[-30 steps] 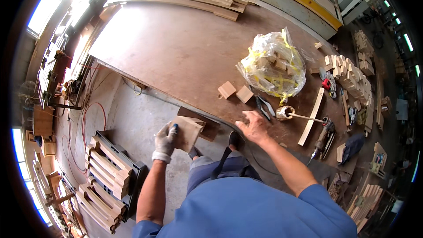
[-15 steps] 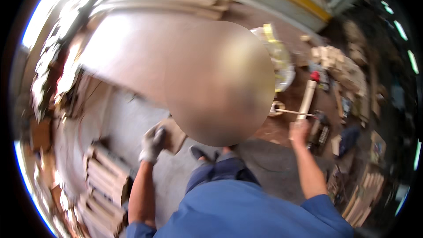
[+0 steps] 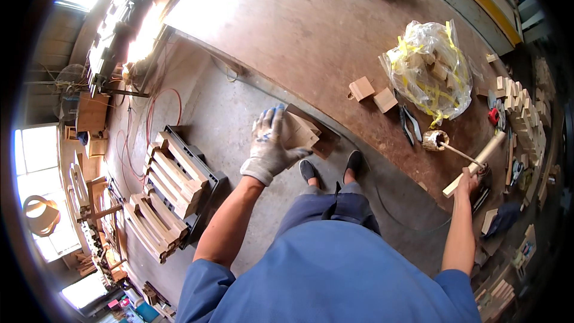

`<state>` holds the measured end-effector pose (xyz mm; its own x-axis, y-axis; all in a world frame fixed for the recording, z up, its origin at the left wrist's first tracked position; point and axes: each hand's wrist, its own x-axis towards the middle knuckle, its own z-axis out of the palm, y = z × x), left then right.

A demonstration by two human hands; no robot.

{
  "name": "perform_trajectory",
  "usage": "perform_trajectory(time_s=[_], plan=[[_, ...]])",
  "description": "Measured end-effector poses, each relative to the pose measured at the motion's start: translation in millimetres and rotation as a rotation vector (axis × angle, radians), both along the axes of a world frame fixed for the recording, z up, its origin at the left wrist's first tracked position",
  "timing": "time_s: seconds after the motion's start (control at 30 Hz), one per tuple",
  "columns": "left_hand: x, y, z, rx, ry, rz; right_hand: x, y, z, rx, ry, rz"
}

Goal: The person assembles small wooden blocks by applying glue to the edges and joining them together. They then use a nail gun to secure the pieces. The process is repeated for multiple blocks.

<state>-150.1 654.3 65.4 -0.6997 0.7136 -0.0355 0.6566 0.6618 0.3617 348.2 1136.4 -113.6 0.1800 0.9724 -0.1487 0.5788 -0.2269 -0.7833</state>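
Note:
My left hand (image 3: 270,146) wears a pale work glove with blue at the fingertips. Its fingers are stretched and spread, beside light wooden pieces (image 3: 299,131) that lie on a darker brown board (image 3: 326,145) by the table edge. My bare right hand (image 3: 466,183) closes around a pale wooden bar (image 3: 491,148) over the table's right part; some of its fingers are hidden behind the bar. A thin stick (image 3: 460,153) runs from a small glue-stained pot (image 3: 434,140) toward that bar. Left of the pot lie pliers with dark handles (image 3: 408,124).
Two wooden blocks (image 3: 361,88) and a clear plastic bag with yellow tape (image 3: 430,72) rest on the brown table (image 3: 287,42). Stacked wooden pieces (image 3: 519,104) line its right end. Slatted wood (image 3: 173,173) sits on a black pallet at left. A hose (image 3: 382,203) crosses the floor.
The view has swung, so the table and my right hand appear farther right. My left hand's fingers, earlier bent beside a brown wooden piece, are now spread. My right hand stays on the bar.

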Motion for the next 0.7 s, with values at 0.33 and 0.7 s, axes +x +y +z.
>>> perform_trajectory(time_s=[0.33,0.7], plan=[[7.0,14.2,-7.4,0.038,-0.057,0.115,-62.8,-84.8,272.5,0.343,0.303,-0.019],[-5.1,39.6,-14.3,0.106,0.002,0.081,-226.8,-203.5,271.6,0.105,0.429,1.05]])
